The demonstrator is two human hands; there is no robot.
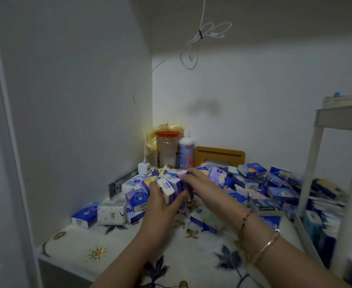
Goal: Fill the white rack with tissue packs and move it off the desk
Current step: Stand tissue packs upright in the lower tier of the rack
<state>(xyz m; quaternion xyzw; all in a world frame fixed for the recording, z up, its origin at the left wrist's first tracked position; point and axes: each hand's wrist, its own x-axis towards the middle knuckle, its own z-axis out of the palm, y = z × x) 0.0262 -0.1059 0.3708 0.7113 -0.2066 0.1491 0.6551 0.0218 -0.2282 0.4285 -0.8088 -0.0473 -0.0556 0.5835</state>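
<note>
A heap of blue and white tissue packs covers the back of the desk. My left hand grips a small stack of tissue packs from below and the left side. My right hand presses on the same stack from the right and top. The white rack stands at the desk's right edge; its lower tray holds several packs standing in a row.
In the back corner stand a clear jar with an orange lid, a white bottle, a wooden stand and a white charger with a hanging cable. The floral desk cloth spreads toward me.
</note>
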